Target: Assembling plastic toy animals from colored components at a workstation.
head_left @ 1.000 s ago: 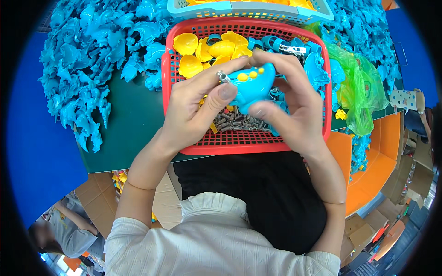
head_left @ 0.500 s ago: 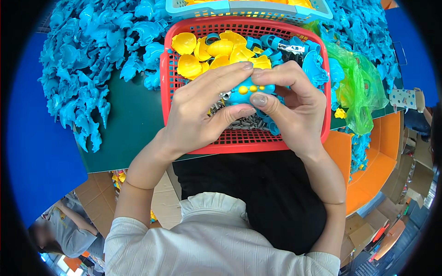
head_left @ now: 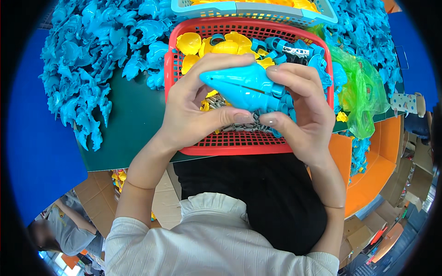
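A glossy blue plastic toy part [head_left: 244,87], pointed at its left end and with a dark slit along its side, is held up over a red basket [head_left: 239,150]. My left hand [head_left: 184,101] is closed round its pointed half, fingers above and thumb below. At the wider right end, by a short collar, my right hand [head_left: 308,106] grips with its fingertips and thumb. Below in the basket lie yellow plastic shells [head_left: 189,43], blue ring-like parts [head_left: 277,44] and small metal springs [head_left: 244,127]. The hands hide part of these contents.
A large pile of blue parts [head_left: 78,60] covers the table's left side. Behind the red basket stands a grey-blue basket [head_left: 258,10] of yellow pieces. A green plastic bag [head_left: 363,101] lies on the right, above an orange box [head_left: 384,147]. Another person [head_left: 69,230] is at lower left.
The blue part has turned in my hands: yellow spots showed before, and now its long pointed side does. My hands have moved slightly apart, the right one shifting right.
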The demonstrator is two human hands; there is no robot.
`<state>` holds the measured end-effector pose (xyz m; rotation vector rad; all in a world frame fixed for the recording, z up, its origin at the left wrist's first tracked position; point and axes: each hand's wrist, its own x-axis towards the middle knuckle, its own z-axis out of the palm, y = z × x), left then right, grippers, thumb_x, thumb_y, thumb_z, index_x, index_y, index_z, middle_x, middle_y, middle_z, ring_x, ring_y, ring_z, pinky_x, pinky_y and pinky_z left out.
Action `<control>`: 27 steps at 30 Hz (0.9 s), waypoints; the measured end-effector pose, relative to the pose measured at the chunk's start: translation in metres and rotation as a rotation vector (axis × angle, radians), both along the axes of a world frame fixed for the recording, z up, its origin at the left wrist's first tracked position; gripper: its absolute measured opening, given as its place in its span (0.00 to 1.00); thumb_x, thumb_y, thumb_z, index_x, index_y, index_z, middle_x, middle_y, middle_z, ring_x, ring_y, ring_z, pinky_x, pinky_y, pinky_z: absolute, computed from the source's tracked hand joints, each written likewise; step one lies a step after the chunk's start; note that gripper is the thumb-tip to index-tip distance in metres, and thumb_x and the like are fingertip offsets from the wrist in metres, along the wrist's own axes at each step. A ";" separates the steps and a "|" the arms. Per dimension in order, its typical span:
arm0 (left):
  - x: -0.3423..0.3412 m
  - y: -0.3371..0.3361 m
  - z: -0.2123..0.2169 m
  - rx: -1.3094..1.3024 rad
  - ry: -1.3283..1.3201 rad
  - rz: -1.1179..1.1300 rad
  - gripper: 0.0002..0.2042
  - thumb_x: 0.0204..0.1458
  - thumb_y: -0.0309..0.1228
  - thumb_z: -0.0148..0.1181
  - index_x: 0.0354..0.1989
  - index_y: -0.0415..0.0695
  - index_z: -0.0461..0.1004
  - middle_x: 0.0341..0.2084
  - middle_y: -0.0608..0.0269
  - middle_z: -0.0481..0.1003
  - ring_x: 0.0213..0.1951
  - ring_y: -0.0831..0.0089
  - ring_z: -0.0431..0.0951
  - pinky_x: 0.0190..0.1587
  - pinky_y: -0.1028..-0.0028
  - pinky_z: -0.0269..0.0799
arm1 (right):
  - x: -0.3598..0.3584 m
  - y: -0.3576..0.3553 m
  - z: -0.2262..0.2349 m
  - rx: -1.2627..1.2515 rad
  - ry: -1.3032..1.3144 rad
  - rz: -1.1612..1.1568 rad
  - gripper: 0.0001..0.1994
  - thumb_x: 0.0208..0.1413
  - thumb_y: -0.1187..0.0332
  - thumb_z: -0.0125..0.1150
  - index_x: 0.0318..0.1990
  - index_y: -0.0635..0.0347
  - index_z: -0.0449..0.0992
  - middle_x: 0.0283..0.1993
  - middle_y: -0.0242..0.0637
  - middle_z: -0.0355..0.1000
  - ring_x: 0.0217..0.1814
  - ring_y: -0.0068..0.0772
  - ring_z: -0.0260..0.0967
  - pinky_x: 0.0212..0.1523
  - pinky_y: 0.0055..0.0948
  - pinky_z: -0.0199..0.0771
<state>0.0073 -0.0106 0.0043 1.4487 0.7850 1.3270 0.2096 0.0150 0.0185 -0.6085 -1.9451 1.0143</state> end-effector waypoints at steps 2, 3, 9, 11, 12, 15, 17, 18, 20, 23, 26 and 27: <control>0.002 0.002 -0.003 0.073 0.018 0.018 0.30 0.33 0.26 0.73 0.50 0.40 0.68 0.47 0.58 0.68 0.51 0.67 0.68 0.54 0.69 0.66 | 0.002 0.001 -0.002 -0.042 0.041 0.012 0.23 0.44 0.72 0.67 0.50 0.67 0.69 0.52 0.44 0.62 0.55 0.35 0.62 0.55 0.32 0.64; 0.002 0.001 -0.004 0.104 0.050 0.032 0.31 0.32 0.26 0.73 0.49 0.41 0.69 0.46 0.58 0.69 0.50 0.68 0.69 0.52 0.70 0.66 | 0.003 0.000 -0.002 -0.038 0.037 -0.004 0.22 0.45 0.70 0.66 0.49 0.68 0.70 0.51 0.44 0.63 0.54 0.34 0.63 0.54 0.31 0.64; -0.002 0.001 -0.004 0.149 0.067 0.049 0.31 0.28 0.26 0.75 0.47 0.42 0.71 0.40 0.60 0.72 0.43 0.70 0.71 0.46 0.73 0.67 | -0.005 0.000 0.001 0.065 0.056 -0.081 0.18 0.44 0.69 0.66 0.44 0.65 0.74 0.44 0.42 0.70 0.46 0.34 0.68 0.46 0.28 0.69; -0.003 0.000 -0.004 0.158 0.082 0.053 0.31 0.28 0.26 0.75 0.47 0.42 0.71 0.40 0.61 0.72 0.42 0.71 0.71 0.45 0.74 0.68 | -0.008 0.000 -0.001 0.110 0.097 -0.113 0.17 0.41 0.72 0.67 0.42 0.62 0.76 0.41 0.41 0.72 0.41 0.34 0.71 0.40 0.27 0.72; -0.004 0.000 -0.004 0.187 0.120 0.060 0.31 0.28 0.27 0.75 0.47 0.42 0.71 0.39 0.61 0.72 0.41 0.71 0.71 0.44 0.74 0.68 | -0.008 -0.001 -0.002 0.105 0.101 -0.119 0.17 0.42 0.72 0.67 0.42 0.63 0.76 0.40 0.41 0.72 0.41 0.34 0.71 0.40 0.27 0.72; -0.003 0.000 -0.004 0.202 0.156 0.068 0.30 0.29 0.27 0.75 0.46 0.41 0.71 0.39 0.60 0.71 0.42 0.71 0.71 0.43 0.75 0.69 | -0.005 0.000 -0.003 0.097 0.090 -0.120 0.15 0.44 0.73 0.65 0.43 0.63 0.75 0.40 0.41 0.73 0.41 0.33 0.71 0.39 0.26 0.72; -0.002 0.000 -0.005 0.188 0.162 0.076 0.29 0.30 0.28 0.75 0.46 0.41 0.71 0.40 0.59 0.71 0.43 0.71 0.71 0.43 0.75 0.69 | -0.006 0.000 -0.004 0.092 0.081 -0.108 0.14 0.46 0.73 0.64 0.43 0.64 0.75 0.40 0.41 0.73 0.41 0.31 0.71 0.39 0.25 0.72; -0.001 0.001 -0.005 0.122 0.141 0.061 0.32 0.31 0.28 0.75 0.49 0.41 0.68 0.43 0.57 0.69 0.46 0.70 0.71 0.43 0.74 0.69 | -0.009 -0.002 -0.004 -0.090 0.162 -0.132 0.13 0.50 0.71 0.61 0.44 0.65 0.74 0.40 0.40 0.73 0.40 0.29 0.71 0.39 0.25 0.73; 0.003 0.003 -0.004 0.058 0.123 0.051 0.34 0.33 0.28 0.74 0.52 0.41 0.66 0.47 0.56 0.67 0.48 0.69 0.70 0.44 0.74 0.70 | -0.012 -0.003 0.000 -0.273 0.244 -0.149 0.12 0.55 0.69 0.58 0.44 0.66 0.73 0.41 0.39 0.73 0.40 0.27 0.71 0.39 0.24 0.73; 0.010 0.005 0.000 0.145 -0.040 0.104 0.48 0.38 0.38 0.71 0.64 0.42 0.43 0.57 0.41 0.58 0.54 0.60 0.67 0.52 0.65 0.69 | -0.012 -0.002 0.010 -0.784 0.281 -0.189 0.17 0.61 0.61 0.49 0.48 0.67 0.70 0.39 0.39 0.72 0.40 0.27 0.71 0.41 0.27 0.73; 0.006 0.004 -0.006 0.134 0.032 0.047 0.44 0.36 0.38 0.73 0.61 0.40 0.52 0.55 0.42 0.60 0.53 0.61 0.68 0.52 0.65 0.69 | -0.007 -0.001 0.009 -0.879 0.212 -0.091 0.17 0.62 0.59 0.45 0.43 0.65 0.69 0.33 0.37 0.72 0.30 0.25 0.73 0.32 0.24 0.74; 0.004 0.005 -0.006 0.134 0.031 0.047 0.44 0.36 0.38 0.73 0.61 0.40 0.52 0.55 0.42 0.60 0.53 0.61 0.68 0.52 0.65 0.69 | -0.007 -0.001 0.010 -0.879 0.212 -0.092 0.17 0.62 0.59 0.45 0.43 0.65 0.69 0.33 0.37 0.72 0.30 0.25 0.73 0.32 0.24 0.74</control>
